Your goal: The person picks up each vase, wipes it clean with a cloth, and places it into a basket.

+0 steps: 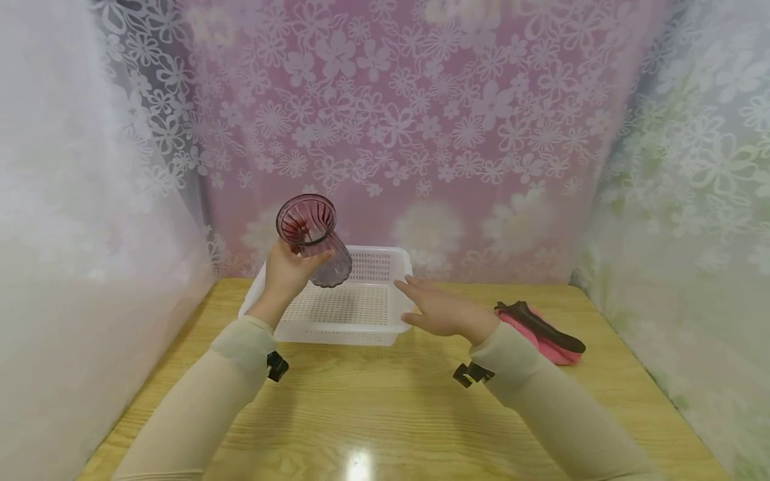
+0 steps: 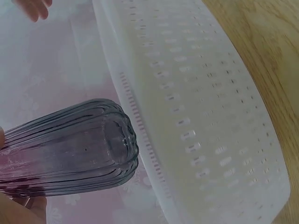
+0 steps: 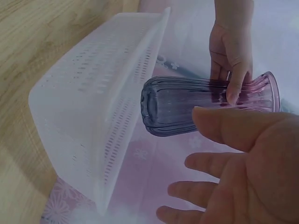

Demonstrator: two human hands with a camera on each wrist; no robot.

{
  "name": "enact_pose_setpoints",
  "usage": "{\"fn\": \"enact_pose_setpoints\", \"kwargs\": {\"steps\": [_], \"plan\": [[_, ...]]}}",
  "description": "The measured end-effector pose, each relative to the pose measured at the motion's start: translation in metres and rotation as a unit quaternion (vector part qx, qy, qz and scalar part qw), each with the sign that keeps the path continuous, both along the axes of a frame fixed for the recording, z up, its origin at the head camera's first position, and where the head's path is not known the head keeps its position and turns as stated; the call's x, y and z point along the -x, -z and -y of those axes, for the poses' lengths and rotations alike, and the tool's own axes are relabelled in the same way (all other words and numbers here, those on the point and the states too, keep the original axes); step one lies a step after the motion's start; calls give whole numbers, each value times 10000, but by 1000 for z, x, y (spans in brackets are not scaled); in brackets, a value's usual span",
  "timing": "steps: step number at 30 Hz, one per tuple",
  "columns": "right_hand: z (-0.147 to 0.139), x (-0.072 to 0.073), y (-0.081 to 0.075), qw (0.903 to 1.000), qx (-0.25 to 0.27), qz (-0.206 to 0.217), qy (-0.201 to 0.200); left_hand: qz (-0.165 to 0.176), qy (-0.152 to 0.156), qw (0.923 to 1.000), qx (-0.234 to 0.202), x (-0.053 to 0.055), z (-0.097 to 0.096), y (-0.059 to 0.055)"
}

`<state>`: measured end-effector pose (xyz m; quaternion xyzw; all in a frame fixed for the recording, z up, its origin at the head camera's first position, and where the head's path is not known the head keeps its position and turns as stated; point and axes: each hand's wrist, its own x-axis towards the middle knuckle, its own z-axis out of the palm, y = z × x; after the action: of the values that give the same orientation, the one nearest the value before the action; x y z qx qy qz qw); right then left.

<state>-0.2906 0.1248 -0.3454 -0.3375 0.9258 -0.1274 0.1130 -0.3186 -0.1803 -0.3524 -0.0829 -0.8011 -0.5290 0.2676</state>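
Observation:
A ribbed glass vase [image 1: 327, 264], purple at its flared rim and greyish at its base, tilts above the white plastic basket [image 1: 343, 327]. My left hand [image 1: 287, 270] grips it around the neck, thumb on the near side. In the left wrist view the vase [image 2: 79, 144] points its scalloped base toward the basket's rim. My right hand [image 1: 442, 308] is held out at the basket's right end, fingers spread and nothing in them. The right wrist view shows that hand [image 3: 243, 172] with its palm facing the vase [image 3: 187, 105].
On the right side of the wooden table [image 1: 373, 407] lies a pink cloth [image 1: 550, 347] with a dark brown, elongated object [image 1: 541, 326] on top. Floral curtains [image 1: 391, 120] enclose the table at the back and both sides.

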Motion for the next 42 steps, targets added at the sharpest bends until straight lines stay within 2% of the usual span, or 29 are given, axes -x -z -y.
{"fn": "enact_pose_setpoints", "kwargs": {"steps": [8,11,14,17,21,24,29,34,42], "plan": [[11,4,15,9994,102,-308,139,-53,-233,9974,681,3,7,0],[17,5,24,9974,258,-668,112,-2,-327,9961,815,3,9,0],[22,6,35,9918,383,-1217,40,90,-387,9946,962,3,11,0],[26,9,46,9846,473,-1680,-3,18,-419,9923,1168,6,11,2],[29,15,60,9771,596,-2042,63,-275,-408,9880,1466,11,13,6],[29,19,70,9724,670,-2232,128,-366,-408,9847,1656,14,14,9],[30,23,82,9703,704,-2308,180,-285,-432,9812,1859,17,14,10],[33,25,89,9724,647,-2230,244,-222,-374,9749,2186,18,14,10],[36,27,103,9766,536,-2073,213,-291,-415,9572,2848,20,16,14]]}}
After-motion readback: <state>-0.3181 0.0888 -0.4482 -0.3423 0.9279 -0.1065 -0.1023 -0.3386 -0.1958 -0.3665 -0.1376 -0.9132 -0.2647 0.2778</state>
